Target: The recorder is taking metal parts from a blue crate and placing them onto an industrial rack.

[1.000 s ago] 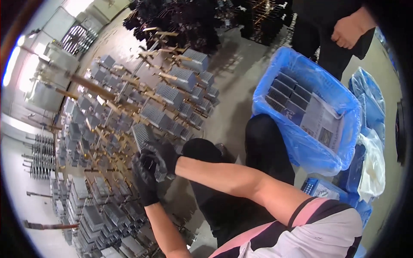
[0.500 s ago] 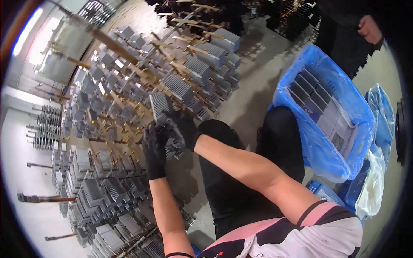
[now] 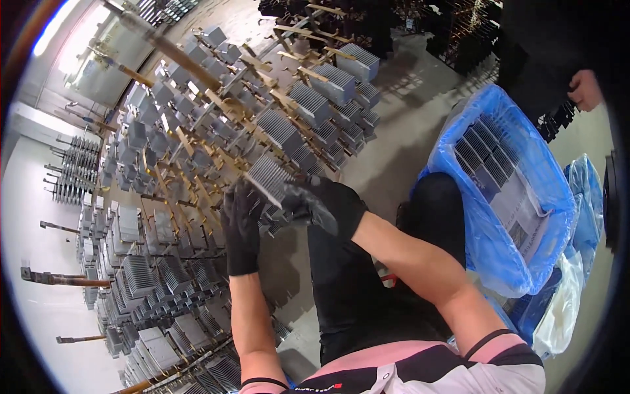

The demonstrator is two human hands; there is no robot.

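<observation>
A grey finned heat sink [image 3: 268, 175] is tilted between my two black-gloved hands, in front of the hanging rack. My left hand [image 3: 242, 226] is closed at its lower left edge, and some of its fingertips are hidden. From the right, my right hand [image 3: 321, 202] grips the heat sink's lower right side, fingers bent around the edge. Just beyond it, more finned heat sinks [image 3: 279, 130] hang in rows on the rack's brass-coloured hooks [image 3: 226, 108].
On my right stands a crate lined with blue plastic [image 3: 453, 154], holding several heat sinks [image 3: 485, 154] and printed sheets [image 3: 522, 210]. Plastic bags [image 3: 558, 308] lie beside it. Another person's hand [image 3: 584, 90] shows at the far right. Rack bars [image 3: 65, 279] jut out on the left.
The heat sink has shifted right and turned to a different tilt. My right hand has moved right along it and its wrist has turned. The whole view has shifted slightly.
</observation>
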